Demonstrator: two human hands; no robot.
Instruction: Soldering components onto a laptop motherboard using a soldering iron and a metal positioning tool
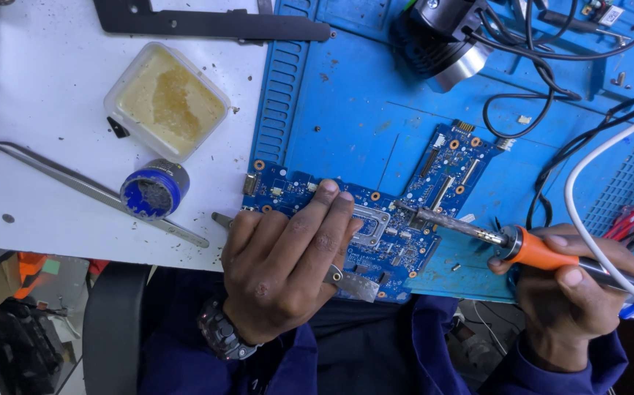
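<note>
Blue mat: soldering iron lengthwise left, tip toward circuit board, in right hand

Position: head-worn camera, above the bench.
Direction: faced straight down.
Range: close; blue mat filled the frame.

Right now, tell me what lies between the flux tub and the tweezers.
The head view shows a small round blue tin between the flux tub and the tweezers; it sits just below the tub and over the tweezers.
</note>
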